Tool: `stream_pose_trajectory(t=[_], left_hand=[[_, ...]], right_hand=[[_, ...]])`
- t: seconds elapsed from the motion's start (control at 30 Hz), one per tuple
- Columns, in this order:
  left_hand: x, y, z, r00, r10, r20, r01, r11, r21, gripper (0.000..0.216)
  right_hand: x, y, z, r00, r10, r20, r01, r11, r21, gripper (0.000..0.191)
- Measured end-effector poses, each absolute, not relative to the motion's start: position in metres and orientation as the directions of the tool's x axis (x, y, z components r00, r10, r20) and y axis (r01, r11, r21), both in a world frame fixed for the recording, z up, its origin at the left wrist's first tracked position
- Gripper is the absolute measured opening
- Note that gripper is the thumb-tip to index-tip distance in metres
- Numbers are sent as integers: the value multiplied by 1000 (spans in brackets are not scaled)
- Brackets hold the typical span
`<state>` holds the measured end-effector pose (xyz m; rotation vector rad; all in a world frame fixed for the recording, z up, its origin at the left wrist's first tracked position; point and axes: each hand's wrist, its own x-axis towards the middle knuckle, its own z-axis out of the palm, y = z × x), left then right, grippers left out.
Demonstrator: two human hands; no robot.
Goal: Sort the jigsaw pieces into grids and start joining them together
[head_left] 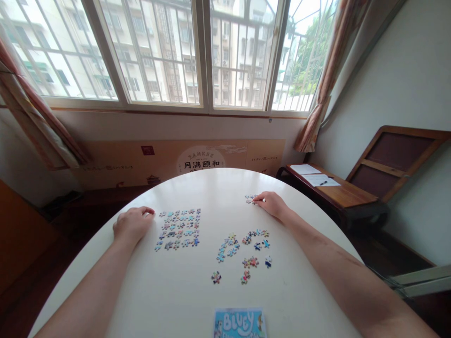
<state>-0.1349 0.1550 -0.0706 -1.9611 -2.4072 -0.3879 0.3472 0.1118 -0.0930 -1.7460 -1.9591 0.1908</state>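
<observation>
Head view: from above my own arms, looking down on a round white table [183, 300].
Right hand: my right hand [272, 203] lies palm down at about 1 o'clock on the table, fingers curled loosely and not clenched, the fingertips [256, 200] touching a small cluster of puzzle pieces [250, 199]. Whether a piece is pinched between them I cannot tell.
Left hand: my left hand [132, 223] rests at about 10 o'clock, half curled, knuckles up, holding nothing that I can see; its fingertips point toward 2 o'clock and sit just beside the laid-out pieces, not touching them.
Sorted grid: a block of puzzle pieces set in rows [179, 229] lies between my hands, nearer the left one; its long axis runs from 9 o'clock to 3 o'clock and the pieces stay slightly apart from each other.
Loose pieces: scattered puzzle pieces [243, 251] lie at the centre-right, below my right hand and well apart from it, in a loose band from 7 o'clock to 1 o'clock.
Box: a blue Bluey puzzle box [239, 323] sits at 6 o'clock on the near rim, cut off by the picture's edge, lettering facing me.
Around: at 3 o'clock, off the table, a dark wooden bench [348, 196] carries paper sheets [315, 176]. At 12 o'clock a barred window [169, 51] with curtains [326, 75] at its sides, and a printed cardboard panel [204, 157] below the sill.
In the way: only my right forearm crosses the table's right edge; nothing lies between either hand and the pieces.
</observation>
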Motion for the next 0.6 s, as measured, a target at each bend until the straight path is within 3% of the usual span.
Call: stream_pose_trajectory(t=[0.2,0.4,0.6], left_hand=[[-136,156,-71,-222,962,158,965,194,175,35],[-137,157,-72,-216,960,178,963,180,200,34],[-138,159,-73,-216,963,163,964,183,192,35]], right_hand=[[353,108,-70,-57,977,205,865,151,-478,31],[331,89,-38,-403,906,-126,792,277,-545,23],[303,75,-27,-511,776,-369,820,311,-481,28]])
